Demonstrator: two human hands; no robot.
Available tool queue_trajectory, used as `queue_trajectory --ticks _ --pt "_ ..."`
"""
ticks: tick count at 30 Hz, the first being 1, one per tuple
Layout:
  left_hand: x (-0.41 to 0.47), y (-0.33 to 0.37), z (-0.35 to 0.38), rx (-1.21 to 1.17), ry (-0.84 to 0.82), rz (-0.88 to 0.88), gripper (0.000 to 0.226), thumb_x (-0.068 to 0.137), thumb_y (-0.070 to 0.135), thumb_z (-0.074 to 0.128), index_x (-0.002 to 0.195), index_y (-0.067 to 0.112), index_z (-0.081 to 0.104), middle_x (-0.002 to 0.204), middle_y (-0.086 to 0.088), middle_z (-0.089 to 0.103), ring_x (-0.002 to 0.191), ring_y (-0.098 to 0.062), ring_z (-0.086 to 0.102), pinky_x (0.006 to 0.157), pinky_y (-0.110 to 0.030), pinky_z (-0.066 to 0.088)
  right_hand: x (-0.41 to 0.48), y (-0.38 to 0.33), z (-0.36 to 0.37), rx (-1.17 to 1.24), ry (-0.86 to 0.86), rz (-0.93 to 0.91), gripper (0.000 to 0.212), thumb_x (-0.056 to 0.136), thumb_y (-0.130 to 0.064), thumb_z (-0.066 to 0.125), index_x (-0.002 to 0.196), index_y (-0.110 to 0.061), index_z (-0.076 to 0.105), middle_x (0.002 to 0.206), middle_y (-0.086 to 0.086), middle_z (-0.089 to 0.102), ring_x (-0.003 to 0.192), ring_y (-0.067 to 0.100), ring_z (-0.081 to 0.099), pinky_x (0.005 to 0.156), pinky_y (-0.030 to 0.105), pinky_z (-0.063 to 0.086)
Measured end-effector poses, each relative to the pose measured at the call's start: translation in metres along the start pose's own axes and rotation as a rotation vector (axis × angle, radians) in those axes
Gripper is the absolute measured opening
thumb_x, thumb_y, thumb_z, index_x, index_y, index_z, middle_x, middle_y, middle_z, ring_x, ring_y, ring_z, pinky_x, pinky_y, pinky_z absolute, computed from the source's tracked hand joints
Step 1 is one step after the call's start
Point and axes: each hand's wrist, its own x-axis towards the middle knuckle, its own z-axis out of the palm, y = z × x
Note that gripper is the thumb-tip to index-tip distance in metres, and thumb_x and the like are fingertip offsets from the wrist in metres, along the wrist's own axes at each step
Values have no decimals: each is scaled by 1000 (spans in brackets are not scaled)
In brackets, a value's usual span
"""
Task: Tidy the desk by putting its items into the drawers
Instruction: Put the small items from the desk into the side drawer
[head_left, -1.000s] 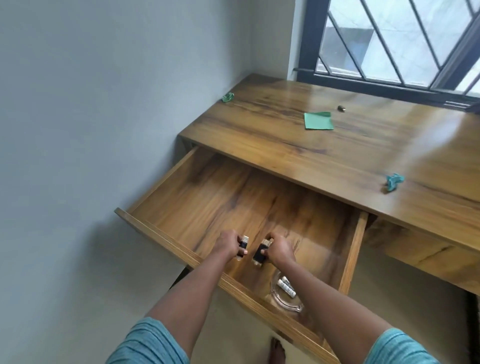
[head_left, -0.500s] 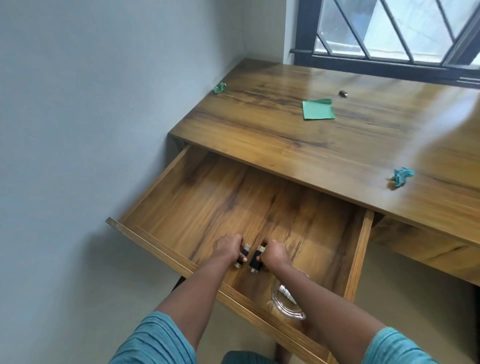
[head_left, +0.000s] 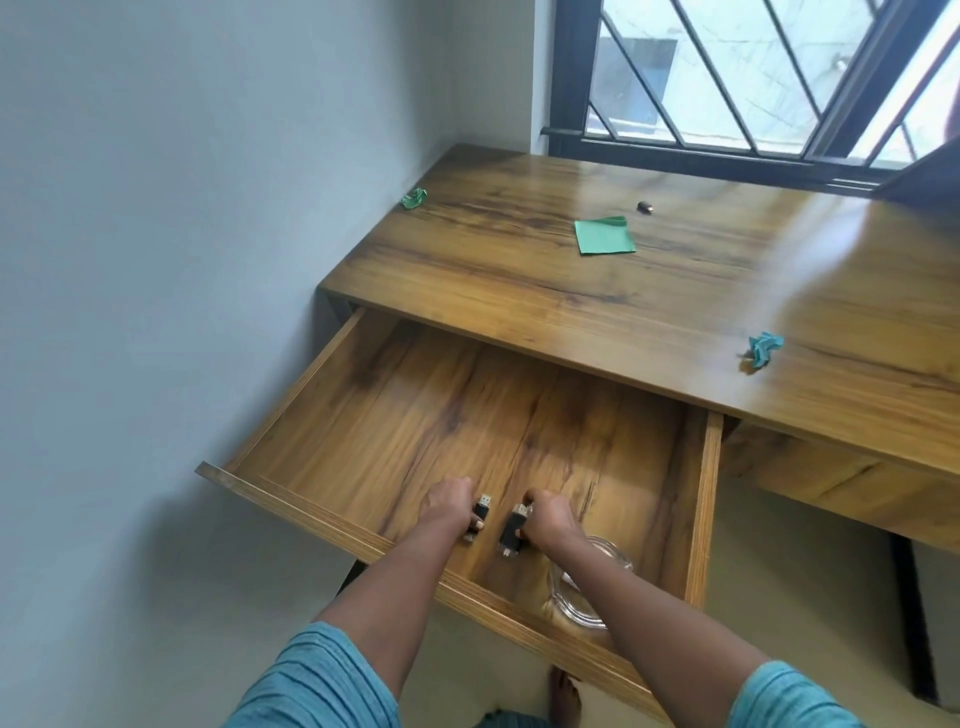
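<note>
The wooden drawer (head_left: 322, 499) is pulled wide open under the desk (head_left: 675, 312). Both hands are low inside it, near the front. My left hand (head_left: 447, 506) grips a small black USB stick (head_left: 480, 512) with a metal plug. My right hand (head_left: 548, 522) grips a second black USB stick (head_left: 514, 527). Both sticks rest on or just above the drawer floor. A clear glass dish (head_left: 582, 603) sits in the drawer's front right corner, partly hidden by my right forearm.
On the desk lie a green square paper (head_left: 604, 236), a crumpled green paper (head_left: 414, 197) at the left edge, a crumpled teal paper (head_left: 763, 349) at the right and a small dark object (head_left: 644, 206). A wall stands close on the left, a barred window behind.
Both hands have lowered the USB sticks toward the drawer floor and now sit slightly further apart. The camera view has shifted a little.
</note>
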Motion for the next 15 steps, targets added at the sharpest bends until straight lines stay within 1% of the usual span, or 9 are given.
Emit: queue_trajectory --ticks 2,5,8,11,13,15 --pt "-2 -3 1 -13 16 22 15 93 15 54 106 14 61 99 -2 71 90 -13 68 79 -27 55 -2 -2 4 -5 2 3 40 84 -3 61 123 -11 53 114 9 58 94 19 58 81 32 55" --pt "-4 -8 4 -22 44 47 12 94 16 55 104 13 61 98 -2 71 84 -11 67 74 -24 55 -4 -4 8 -25 9 12 35 84 -5 62 118 -10 55 111 9 59 96 22 60 82 35 56" --pt "-5 -15 6 -61 62 54 9 93 16 56 100 13 61 91 -1 70 79 -11 67 70 -25 58 -5 -6 14 -33 21 7 33 86 -6 62 118 -10 54 111 8 58 95 20 59 82 32 54" --pt "-6 -20 5 -88 72 30 9 93 19 56 101 16 58 83 2 63 74 -9 62 63 -20 54 -7 -8 19 -44 32 -1 32 87 -5 59 119 -10 55 113 9 59 98 21 60 80 29 53" --pt "-7 -22 7 -81 72 35 12 92 20 57 104 17 58 89 1 64 79 -9 62 66 -21 52 -7 -10 24 -41 39 1 31 88 -7 59 118 -11 55 112 8 59 96 20 61 80 29 54" --pt "-12 -22 6 -65 71 38 15 91 20 59 105 16 58 95 0 66 83 -10 65 73 -23 56 -6 -11 27 -21 51 5 30 87 -8 60 117 -12 56 107 7 60 93 19 61 82 30 55"
